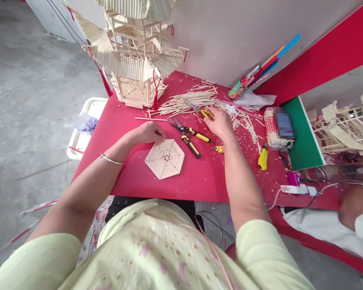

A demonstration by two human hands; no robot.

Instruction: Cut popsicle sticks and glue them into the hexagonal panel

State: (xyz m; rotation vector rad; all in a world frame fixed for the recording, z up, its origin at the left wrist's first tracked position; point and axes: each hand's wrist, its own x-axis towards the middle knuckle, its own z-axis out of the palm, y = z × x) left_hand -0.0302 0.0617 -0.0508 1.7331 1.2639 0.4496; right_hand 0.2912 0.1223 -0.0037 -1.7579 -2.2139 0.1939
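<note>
Bare grey floor (27, 104), pale wall (211, 44), red table (133, 181) strewn with stick crumbs. From where I stand, 1 worker faces it, both forearms out over the top; part of a 2nd person shows at far right.

Hexagon (157, 161): flat on the table in front of the worker, near the front edge. All 6 sectors are filled with parallel sticks from the hub to the rim; small gaps show only around the hub. Judged complete as a flat panel, or close to it. No walls or posts stand on it.

Left hand (151, 132): fingers curled and closed, tips at the hexagon's upper edge. Cannot tell whether a stick is pinched inside, or whether they touch the rim.

Right hand (220, 123): closed on the yellow loops of the scissors (192, 104), blades over the stick pile (184, 104).

Material left: the pile is ample, with 1 lone stick (151, 119) apart from it. Cutters (190, 146) lie beside the hexagon, unheld.

Behind: a tiered model (130, 66), roofed and tasselled, far more advanced than the panel. Whether the 2 belong together, cannot tell.
</note>
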